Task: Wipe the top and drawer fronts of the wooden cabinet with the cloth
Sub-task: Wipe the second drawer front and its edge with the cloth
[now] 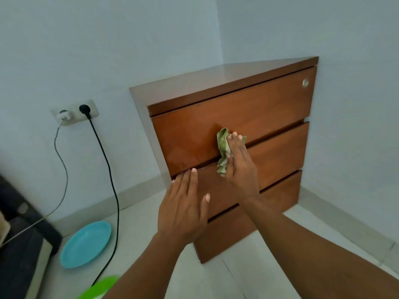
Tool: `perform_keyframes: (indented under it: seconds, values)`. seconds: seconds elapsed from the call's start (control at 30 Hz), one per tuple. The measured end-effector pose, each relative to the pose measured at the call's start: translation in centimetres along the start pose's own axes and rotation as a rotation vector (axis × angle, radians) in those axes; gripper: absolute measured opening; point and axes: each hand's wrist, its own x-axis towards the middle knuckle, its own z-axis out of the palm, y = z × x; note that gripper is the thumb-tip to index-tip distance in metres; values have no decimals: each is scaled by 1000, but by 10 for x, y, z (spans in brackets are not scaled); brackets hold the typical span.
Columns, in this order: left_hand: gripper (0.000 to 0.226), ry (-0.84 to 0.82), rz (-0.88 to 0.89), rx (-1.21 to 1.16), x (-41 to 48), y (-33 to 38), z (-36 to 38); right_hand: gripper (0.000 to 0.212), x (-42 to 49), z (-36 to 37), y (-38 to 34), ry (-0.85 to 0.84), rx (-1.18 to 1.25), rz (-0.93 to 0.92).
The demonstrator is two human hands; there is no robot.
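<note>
Hanging lengthwise, cloth (pixel 224 151) under right hand (pixel 239 162) on cabinet (pixel 259 108).

The cabinet (pixel 237 117) is boxed in by walls behind and to its right. Its top and lowest drawer front are left unobstructed. Left of it, the floor is crossed by a black cable (pixel 108 169) and occupied by a blue plate (pixel 86 244).

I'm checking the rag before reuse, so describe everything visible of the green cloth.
The green cloth is a small, crumpled rag, pale green with lighter patterning, looking like thin woven fabric. It is bunched into a vertical wad pressed against the wooden cabinet, spanning the gap between the top and middle drawer fronts. The right hand lies flat over it, fingers covering its right part. The left hand does not touch it.
</note>
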Motion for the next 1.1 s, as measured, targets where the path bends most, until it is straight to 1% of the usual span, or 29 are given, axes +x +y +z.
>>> perform_keyframes:
  seconds: [0.17,0.4,0.57,0.73,0.83,0.9,0.97,1.03,1.1]
  values:
    - [80,55,-62,-67,10,4,-1,47,12,-3,0,19,-24,-29]
    - [82,-21,-74,109,21,9,-6,47,10,2,2,26,-14,-4]
    - [85,-63,-89,188,27,16,-9,46,13,-8,9,-11,-20,-61]
    - [82,-43,-163,101,26,29,-14,47,8,-23,7,-82,-56,-57]
    - [73,28,-121,55,15,25,-15,46,-2,-31,1,-124,-82,-72]
    - [68,114,-47,22,2,13,-12,45,-8,-35,-6,-166,-95,-157]
    - [65,170,7,4,-9,-4,-8,44,-14,-34,-19,-235,-103,-292]
    - [63,166,35,-8,-18,-18,-6,47,-25,-27,-36,-333,-114,-420]
    - [64,128,49,-27,-27,-24,-4,51,-39,-19,-48,-418,-126,-485]
